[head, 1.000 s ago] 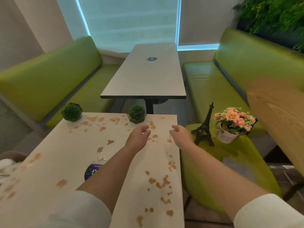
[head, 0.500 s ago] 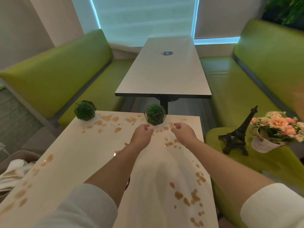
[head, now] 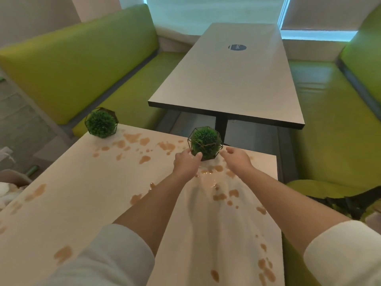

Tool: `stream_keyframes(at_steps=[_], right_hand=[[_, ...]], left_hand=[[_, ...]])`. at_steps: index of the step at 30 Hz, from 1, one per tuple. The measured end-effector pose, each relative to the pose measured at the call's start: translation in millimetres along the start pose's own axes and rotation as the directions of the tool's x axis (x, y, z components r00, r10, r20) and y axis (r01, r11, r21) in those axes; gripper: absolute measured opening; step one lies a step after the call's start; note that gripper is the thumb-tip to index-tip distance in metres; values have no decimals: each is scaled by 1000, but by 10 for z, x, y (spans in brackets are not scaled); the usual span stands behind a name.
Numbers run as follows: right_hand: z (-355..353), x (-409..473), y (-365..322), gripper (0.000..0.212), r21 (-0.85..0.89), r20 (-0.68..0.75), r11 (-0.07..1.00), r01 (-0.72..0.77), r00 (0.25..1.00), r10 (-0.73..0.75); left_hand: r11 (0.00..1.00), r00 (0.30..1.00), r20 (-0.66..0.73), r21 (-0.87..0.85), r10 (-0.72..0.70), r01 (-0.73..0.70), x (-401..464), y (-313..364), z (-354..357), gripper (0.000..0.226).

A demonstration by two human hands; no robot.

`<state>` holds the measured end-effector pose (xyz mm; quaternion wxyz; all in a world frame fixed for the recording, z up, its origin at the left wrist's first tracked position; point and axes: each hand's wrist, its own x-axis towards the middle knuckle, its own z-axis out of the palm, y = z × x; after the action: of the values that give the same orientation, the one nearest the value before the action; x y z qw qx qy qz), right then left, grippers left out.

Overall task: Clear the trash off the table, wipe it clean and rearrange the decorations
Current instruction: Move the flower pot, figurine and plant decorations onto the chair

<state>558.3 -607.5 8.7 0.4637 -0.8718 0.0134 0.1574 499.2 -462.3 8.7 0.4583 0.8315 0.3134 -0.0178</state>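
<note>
My left hand point(head: 186, 165) touches the near plant ball point(head: 205, 143) with curled fingers; my right hand point(head: 237, 159) is relaxed just beside it; brown stains point(head: 144, 159) cover the table point(head: 86, 193).

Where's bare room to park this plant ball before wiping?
The grey far table is bare apart from its round dark sticker. The stained white table has brown spills everywhere. Hands crowd the wire-caged green plant ball.
</note>
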Motion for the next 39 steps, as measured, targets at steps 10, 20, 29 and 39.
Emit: stream_keyframes(at_steps=[10, 20, 29, 39], right_hand=[[143, 507, -35, 69, 27, 91, 1000, 5, 996, -7], [109, 255, 165, 55, 281, 117, 958, -48, 993, 16], [-264, -653, 324, 42, 389, -3, 920, -49, 999, 54], [-707, -1948, 692, 38, 447, -213, 894, -23, 968, 131]], left_hand=[[949, 986, 41, -269, -161, 166, 374, 80, 228, 79], [883, 973, 37, -412, -228, 222, 82, 150, 248, 76], [860, 985, 77, -480, -154, 172, -757, 225, 191, 87], [955, 987, 156, -296, 48, 1, -1785, 205, 399, 55]])
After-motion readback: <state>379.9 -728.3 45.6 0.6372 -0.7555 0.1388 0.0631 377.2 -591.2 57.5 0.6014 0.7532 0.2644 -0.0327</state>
